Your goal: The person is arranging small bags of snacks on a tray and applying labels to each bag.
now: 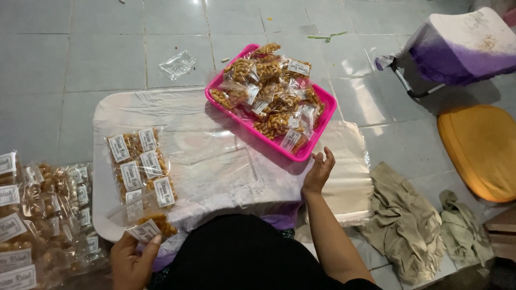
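Your left hand (pixel 130 263) sits at the near left edge of the low white table (pixel 177 107), fingers and thumb closed on a small clear snack packet (pixel 151 227) with a white label. That packet lies at the near end of a row of labelled packets (pixel 141 164) laid flat on the left part of the table, and it touches the nearest packet of that row.

Your right hand (pixel 318 172) is open, fingers spread and slightly curled, holding nothing. It hovers just beside the near corner of the pink tray (pixel 328 115); you cannot tell from this view whether the fingertips touch the rim. The tray sits tilted across the far right corner of the table and is piled with more packets of golden-brown snacks (pixel 271 88), each with a white label.

A sheet of clear plastic (pixel 215 156) covers the middle of the table, and a stack of clear plastic bags (pixel 346 182) lies under and to the right of your right hand.

On the floor to the near left sits a heap of filled packets (pixel 37 215). One empty clear bag (pixel 178 64) lies on the grey tiles beyond the table. To the right lie crumpled beige cloths (pixel 403 220), an orange cushion (pixel 478 150), and, far right, a white and purple stool (pixel 462 45).
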